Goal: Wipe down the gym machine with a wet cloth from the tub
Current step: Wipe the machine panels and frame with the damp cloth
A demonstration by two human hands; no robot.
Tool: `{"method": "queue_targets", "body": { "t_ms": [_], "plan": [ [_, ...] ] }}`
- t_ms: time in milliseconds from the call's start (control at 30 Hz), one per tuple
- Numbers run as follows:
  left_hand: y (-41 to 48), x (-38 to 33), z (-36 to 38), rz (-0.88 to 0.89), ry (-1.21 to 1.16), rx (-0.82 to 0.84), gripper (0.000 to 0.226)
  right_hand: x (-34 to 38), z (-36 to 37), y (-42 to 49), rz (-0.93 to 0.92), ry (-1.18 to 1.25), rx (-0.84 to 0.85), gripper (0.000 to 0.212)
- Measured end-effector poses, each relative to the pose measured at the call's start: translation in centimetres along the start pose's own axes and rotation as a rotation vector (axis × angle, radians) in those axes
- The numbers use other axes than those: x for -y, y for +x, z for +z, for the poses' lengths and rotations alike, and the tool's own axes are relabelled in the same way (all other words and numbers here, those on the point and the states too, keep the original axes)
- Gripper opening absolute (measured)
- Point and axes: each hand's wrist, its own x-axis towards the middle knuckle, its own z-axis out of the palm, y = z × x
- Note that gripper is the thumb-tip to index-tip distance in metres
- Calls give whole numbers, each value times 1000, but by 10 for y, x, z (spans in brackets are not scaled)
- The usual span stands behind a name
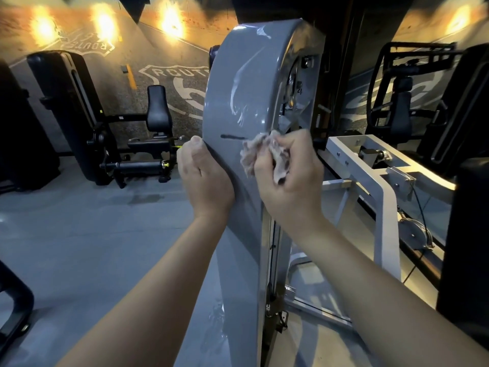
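A tall grey gym machine cover (pixel 238 83) stands upright in the middle of the view, glossy with wet streaks and a dark horizontal mark at mid height. My right hand (pixel 291 178) grips a crumpled pale cloth (pixel 260 152) and holds it against the cover's right side, just below the dark mark. My left hand (pixel 205 178) rests on the cover's left edge, thumb up and fingers wrapped behind it. The tub is not in view.
A white metal frame (pixel 381 181) with a cable and pulley extends right of the cover. Black gym machines stand at the left (pixel 87 117) and far right (pixel 465 123). Grey floor (pixel 92 229) spreads to the left. A road mural fills the back wall.
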Motion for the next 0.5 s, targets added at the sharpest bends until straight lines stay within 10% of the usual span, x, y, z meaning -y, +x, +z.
{"method": "queue_targets", "body": {
  "t_ms": [500],
  "plan": [
    [-1, -2, -1, -13, 9, 29, 28, 10, -1, -15, 215, 111, 66, 19]
  ]
}}
